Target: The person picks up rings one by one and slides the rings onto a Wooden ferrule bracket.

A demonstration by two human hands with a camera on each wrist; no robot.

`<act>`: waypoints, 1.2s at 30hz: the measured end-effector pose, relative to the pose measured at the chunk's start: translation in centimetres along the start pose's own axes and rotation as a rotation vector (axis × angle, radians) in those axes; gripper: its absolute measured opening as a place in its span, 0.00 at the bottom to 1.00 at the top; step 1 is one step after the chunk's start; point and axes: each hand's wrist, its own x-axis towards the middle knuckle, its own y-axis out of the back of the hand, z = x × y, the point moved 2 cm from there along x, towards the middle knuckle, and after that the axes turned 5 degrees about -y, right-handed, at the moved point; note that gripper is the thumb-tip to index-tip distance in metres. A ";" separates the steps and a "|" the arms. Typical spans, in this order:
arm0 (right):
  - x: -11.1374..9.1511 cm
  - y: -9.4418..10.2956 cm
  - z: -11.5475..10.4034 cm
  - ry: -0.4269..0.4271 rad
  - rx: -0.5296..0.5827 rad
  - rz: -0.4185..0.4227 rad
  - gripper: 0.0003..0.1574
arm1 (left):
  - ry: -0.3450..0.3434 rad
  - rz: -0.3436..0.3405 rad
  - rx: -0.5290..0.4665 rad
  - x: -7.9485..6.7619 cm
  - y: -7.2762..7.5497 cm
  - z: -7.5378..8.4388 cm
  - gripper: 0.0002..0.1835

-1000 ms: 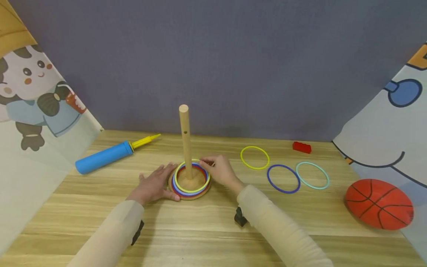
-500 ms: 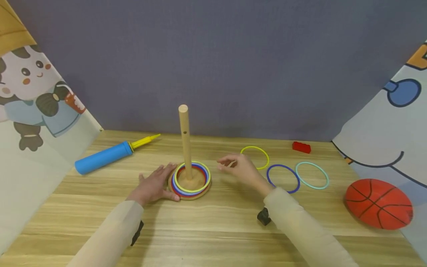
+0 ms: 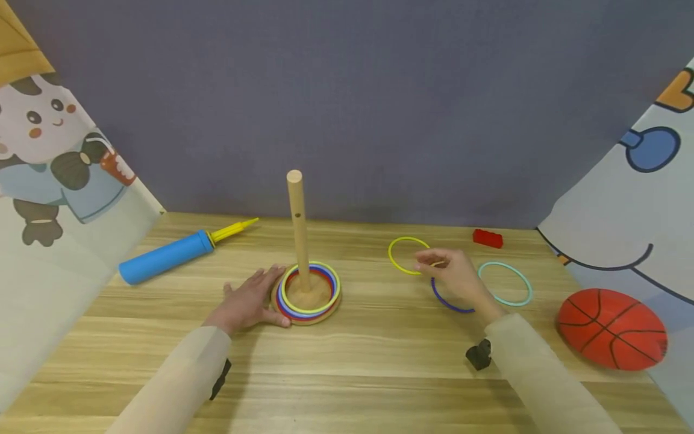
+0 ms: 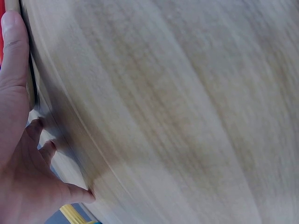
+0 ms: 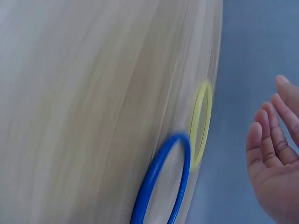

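One yellow ring (image 3: 389, 253), one blue ring (image 3: 446, 304), one turquoise ring (image 3: 531, 292) lie loose toward the table's (image 3: 347, 398) far right corner, right hand (image 3: 452, 274) above, empty, narrowly parted, left hand (image 3: 249, 302) spread against the peg base (image 3: 306, 299); likely ring-fetching, next needs a rim pinch.

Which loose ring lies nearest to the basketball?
The turquoise ring, rightmost in the head view; the dark blue ring and loose yellow ring lie farther left.

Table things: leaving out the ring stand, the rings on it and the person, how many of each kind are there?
Rings: 3 (yellow ring, dark blue ring, turquoise ring)
Blue pump: 1
Red brick: 1
Basketball: 1
Total: 6
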 end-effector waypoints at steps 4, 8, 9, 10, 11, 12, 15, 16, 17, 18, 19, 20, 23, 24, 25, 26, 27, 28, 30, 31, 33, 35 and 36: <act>-0.2 2.1 1.8 -0.029 -0.049 0.033 0.20 | 0.002 0.005 -0.004 0.0 0.0 -0.2 0.65; -0.5 3.7 3.6 -0.040 -0.137 0.048 0.21 | 0.004 0.005 -0.002 0.1 -0.1 -0.4 0.65; -0.5 4.1 4.0 -0.039 -0.161 0.048 0.21 | 0.003 0.005 -0.002 0.1 -0.1 -0.4 0.65; -0.6 4.4 4.3 -0.041 -0.186 0.045 0.22 | 0.002 0.006 -0.002 0.1 -0.2 -0.4 0.65; -0.6 4.6 4.7 -0.044 -0.209 0.040 0.22 | 0.002 0.007 -0.002 0.1 -0.2 -0.4 0.65; -0.6 4.9 5.0 -0.054 -0.224 0.034 0.23 | 0.002 0.008 -0.003 0.1 -0.2 -0.4 0.65; -0.5 5.5 5.8 -0.100 -0.248 0.009 0.26 | 0.000 0.012 -0.006 0.1 -0.2 -0.4 0.65; -0.4 5.6 6.0 -0.117 -0.250 -0.001 0.27 | -0.001 0.012 -0.007 0.1 -0.2 -0.4 0.65; -0.4 5.7 6.2 -0.134 -0.247 -0.012 0.28 | 0.000 0.012 -0.006 0.1 -0.2 -0.4 0.65; -0.3 5.9 6.4 -0.147 -0.242 -0.021 0.28 | 0.001 0.011 -0.006 0.1 -0.2 -0.4 0.65; -0.2 5.9 6.5 -0.155 -0.246 -0.032 0.28 | 0.001 0.010 -0.007 0.1 -0.2 -0.4 0.65; -0.1 6.0 6.6 -0.163 -0.245 -0.044 0.27 | 0.003 0.008 -0.006 0.1 -0.2 -0.3 0.65; 0.3 6.1 7.0 -0.169 -0.256 -0.076 0.26 | 0.006 0.003 -0.006 0.2 -0.2 -0.3 0.65; 0.5 6.2 7.1 -0.163 -0.266 -0.084 0.26 | 0.006 0.002 -0.006 0.2 -0.2 -0.3 0.65; 0.6 6.2 7.3 -0.160 -0.277 -0.094 0.25 | 0.006 0.002 -0.008 0.2 -0.2 -0.3 0.65; 0.7 6.3 7.4 -0.155 -0.288 -0.101 0.24 | 0.002 0.004 -0.006 0.2 -0.2 -0.3 0.65; 0.8 6.3 7.5 -0.143 -0.304 -0.106 0.23 | 0.002 0.003 -0.005 0.2 -0.2 -0.3 0.66; 1.0 6.3 7.6 -0.132 -0.322 -0.108 0.22 | -0.002 0.006 -0.005 0.2 -0.2 -0.4 0.66; 1.2 6.3 7.7 -0.119 -0.342 -0.107 0.19 | -0.007 0.009 -0.008 0.2 -0.2 -0.4 0.66; 1.3 6.2 7.7 -0.113 -0.351 -0.104 0.17 | -0.008 0.010 -0.010 0.2 -0.2 -0.4 0.66; 1.5 6.1 7.8 -0.103 -0.359 -0.099 0.14 | -0.006 0.009 -0.011 0.1 -0.2 -0.3 0.66; 1.6 6.0 7.9 -0.104 -0.353 -0.091 0.11 | 0.000 0.008 -0.012 0.0 -0.1 -0.1 0.65; 1.6 6.0 7.9 -0.101 -0.354 -0.087 0.10 | 0.001 0.008 -0.007 0.0 0.0 0.0 0.65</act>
